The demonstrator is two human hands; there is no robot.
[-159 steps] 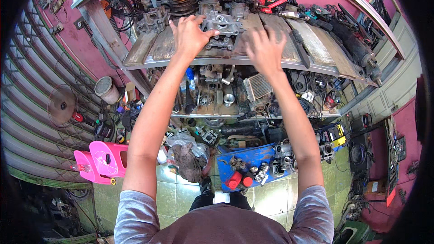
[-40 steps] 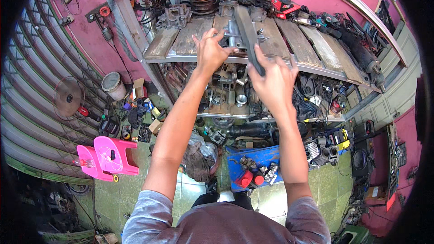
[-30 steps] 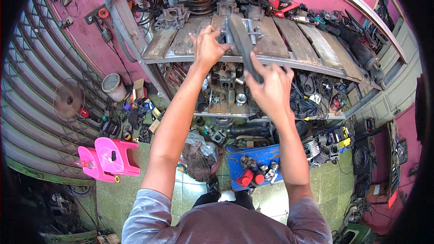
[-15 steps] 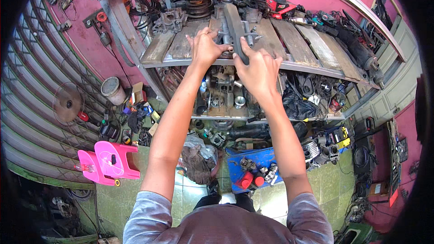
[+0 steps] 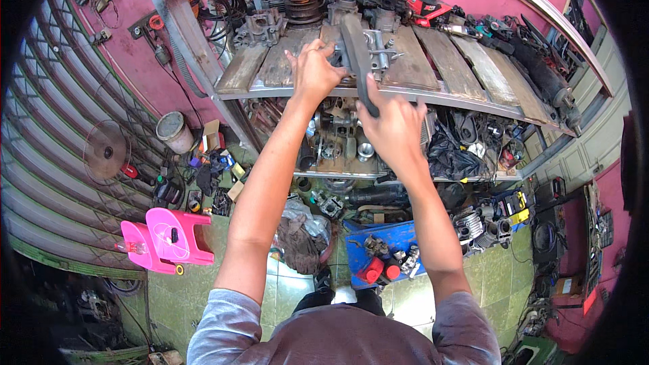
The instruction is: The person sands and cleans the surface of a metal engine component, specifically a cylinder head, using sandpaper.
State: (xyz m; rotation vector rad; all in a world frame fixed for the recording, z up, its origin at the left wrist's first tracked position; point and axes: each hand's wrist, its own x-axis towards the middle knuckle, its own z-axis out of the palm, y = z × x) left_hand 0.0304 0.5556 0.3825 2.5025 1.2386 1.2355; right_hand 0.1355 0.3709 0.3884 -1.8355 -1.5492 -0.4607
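Observation:
At the front of the plank-topped shelf (image 5: 410, 61) lies a grey metal engine part (image 5: 380, 57) with round stubs on its right side. My left hand (image 5: 316, 76) is closed at the part's left edge, its thumb and fingers steadying it. A long, dark grey bar (image 5: 358, 57), shaped like a sharpening stone, slants across the part and hides its middle. Its near end sits in the grip of my right hand (image 5: 395, 125), with the index finger stretched along its side. Motion smears the bar and the right fingertips a little.
Stacked finned cylinders (image 5: 301, 0), a metal casting (image 5: 260, 28) and a red tool (image 5: 427, 10) stand behind. Engine parts crowd the lower shelf. Below are a blue tray (image 5: 358, 243) with parts, a pink plastic chair (image 5: 177, 240) and a fan (image 5: 108, 152).
My right hand has drawn the dark bar toward me, uncovering more of the engine part's right side. My left hand stays at the part's left edge. The whole view has shifted slightly.

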